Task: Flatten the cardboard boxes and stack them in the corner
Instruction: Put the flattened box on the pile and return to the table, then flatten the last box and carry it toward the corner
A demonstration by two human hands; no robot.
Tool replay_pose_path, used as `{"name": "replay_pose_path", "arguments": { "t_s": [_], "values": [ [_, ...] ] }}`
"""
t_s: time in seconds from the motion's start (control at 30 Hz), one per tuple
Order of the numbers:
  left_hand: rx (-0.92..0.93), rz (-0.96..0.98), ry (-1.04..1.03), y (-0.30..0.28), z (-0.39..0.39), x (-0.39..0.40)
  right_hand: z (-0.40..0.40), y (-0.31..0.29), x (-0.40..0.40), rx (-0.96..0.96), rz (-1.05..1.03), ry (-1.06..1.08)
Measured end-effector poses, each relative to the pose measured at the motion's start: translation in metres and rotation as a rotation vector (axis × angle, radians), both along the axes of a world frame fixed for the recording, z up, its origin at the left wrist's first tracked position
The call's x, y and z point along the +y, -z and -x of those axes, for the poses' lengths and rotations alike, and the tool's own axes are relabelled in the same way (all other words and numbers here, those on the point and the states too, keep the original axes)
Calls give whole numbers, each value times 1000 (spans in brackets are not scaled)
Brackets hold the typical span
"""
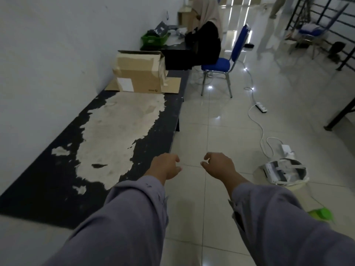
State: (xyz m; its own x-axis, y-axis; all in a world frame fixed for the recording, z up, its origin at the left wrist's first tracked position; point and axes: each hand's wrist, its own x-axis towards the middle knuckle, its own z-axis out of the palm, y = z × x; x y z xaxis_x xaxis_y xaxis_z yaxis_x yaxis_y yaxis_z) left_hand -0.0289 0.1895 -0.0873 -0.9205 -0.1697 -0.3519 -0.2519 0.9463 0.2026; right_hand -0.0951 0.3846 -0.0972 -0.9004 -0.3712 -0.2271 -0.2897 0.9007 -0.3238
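Note:
An open brown cardboard box (pixel 140 72) with torn tape and a white label stands upright at the far end of a long black table (pixel 48 185), on top of a flat sheet of cardboard (pixel 172 86). My left hand (pixel 165 167) and my right hand (pixel 219 166) reach forward in grey sleeves, near the table's right edge and above the tiled floor. Both hands hold nothing, with fingers loosely curled and apart. The box is well beyond them, about a table's length away.
The table runs along the white wall on the left. A seated person (pixel 205 41) on a blue chair (pixel 221 66) works past the box. A white cable, power strip (pixel 261 107) and a bin (pixel 286 172) lie on the floor at right. Black railings (pixel 326 22) stand far right.

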Motion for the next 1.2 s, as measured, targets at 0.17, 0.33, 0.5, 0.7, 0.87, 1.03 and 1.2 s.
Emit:
{"name": "replay_pose_path", "arguments": {
  "t_s": [0.17,0.33,0.5,0.7,0.87,1.03,1.2],
  "values": [
    [2,-2,59,0,74,-12,63,2,-7,-28,-35,29],
    [22,16,82,5,154,-24,141,7,-21,-33,-16,26],
    [15,38,76,13,249,-31,241,18,-29,-35,3,8],
    [51,-77,-82,9,342,-46,364,6,-44,-32,-22,-74],
    [150,-102,-238,-10,398,-92,450,-9,-99,48,10,-203],
    [267,-24,-305,-31,459,-162,522,-15,-180,74,97,-294],
    [472,121,-365,-70,515,-248,587,-43,-282,137,167,-420]
  ]
}}
